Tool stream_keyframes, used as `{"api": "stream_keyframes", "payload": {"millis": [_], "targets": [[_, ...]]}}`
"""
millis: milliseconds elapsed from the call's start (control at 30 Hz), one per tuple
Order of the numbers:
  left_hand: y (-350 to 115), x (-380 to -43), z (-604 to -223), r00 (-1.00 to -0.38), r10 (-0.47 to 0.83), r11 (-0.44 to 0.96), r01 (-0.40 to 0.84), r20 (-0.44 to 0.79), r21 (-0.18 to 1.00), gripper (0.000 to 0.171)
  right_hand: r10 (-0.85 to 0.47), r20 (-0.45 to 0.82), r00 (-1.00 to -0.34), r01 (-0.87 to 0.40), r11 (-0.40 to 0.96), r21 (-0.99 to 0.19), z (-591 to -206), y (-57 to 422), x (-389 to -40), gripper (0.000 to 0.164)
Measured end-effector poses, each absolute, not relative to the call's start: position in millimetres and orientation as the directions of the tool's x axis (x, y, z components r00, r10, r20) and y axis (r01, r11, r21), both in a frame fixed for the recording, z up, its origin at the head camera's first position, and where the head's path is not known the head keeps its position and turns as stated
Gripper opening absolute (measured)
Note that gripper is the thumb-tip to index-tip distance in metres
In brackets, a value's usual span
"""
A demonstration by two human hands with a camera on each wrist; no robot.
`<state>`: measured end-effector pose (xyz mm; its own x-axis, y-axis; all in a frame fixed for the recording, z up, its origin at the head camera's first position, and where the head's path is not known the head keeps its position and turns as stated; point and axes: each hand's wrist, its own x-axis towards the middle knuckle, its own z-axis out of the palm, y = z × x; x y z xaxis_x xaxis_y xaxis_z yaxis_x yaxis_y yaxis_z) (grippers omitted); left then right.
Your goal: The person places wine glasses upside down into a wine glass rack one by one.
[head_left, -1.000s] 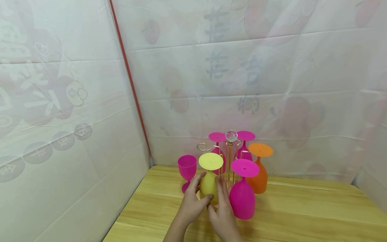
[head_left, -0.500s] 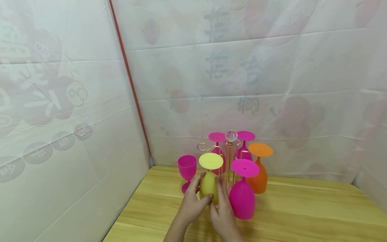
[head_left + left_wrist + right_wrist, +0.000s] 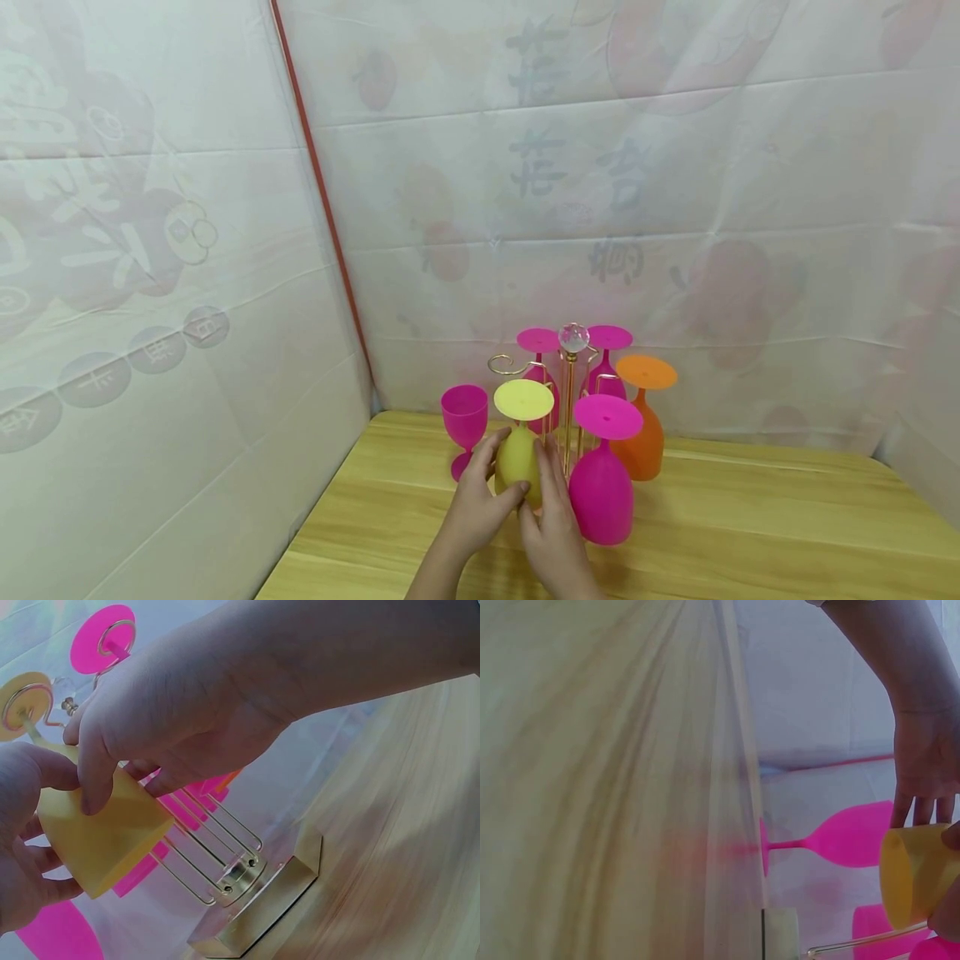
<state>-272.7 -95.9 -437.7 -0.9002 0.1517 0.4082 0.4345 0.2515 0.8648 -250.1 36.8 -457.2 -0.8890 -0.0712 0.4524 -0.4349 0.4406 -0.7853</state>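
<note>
Upside down on a gold glass rack, a yellow goblet has its foot over a wire loop in the left wrist view. On the left of its bowl, my left hand grips with curled fingers, thumb across the front. My right hand holds the bowl's right side, its fingers running up along it. Beside that hand hangs an inverted magenta goblet. The yellow bowl's open rim shows in the right wrist view.
An orange goblet and two more magenta goblets hang around the rack. A bare curled hook sticks out to the left. Upright on the wooden table, another magenta goblet stands left of the rack. Cloth walls close off the back and left.
My right thumb has shifted slightly on the lower part of the yellow goblet since a second ago. Otherwise both hands and the goblets stay in place.
</note>
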Motion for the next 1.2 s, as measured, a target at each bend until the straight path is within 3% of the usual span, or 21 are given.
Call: {"api": "stream_keyframes", "payload": {"millis": [1200], "targets": [[-96.0, -273.8, -441.0, -0.905, 0.150, 0.243, 0.425, 0.399, 0.872, 0.067, -0.062, 0.466, -0.882, -0.444, 0.441, -0.780, -458.1, 37.3, -250.8, 0.077]]}}
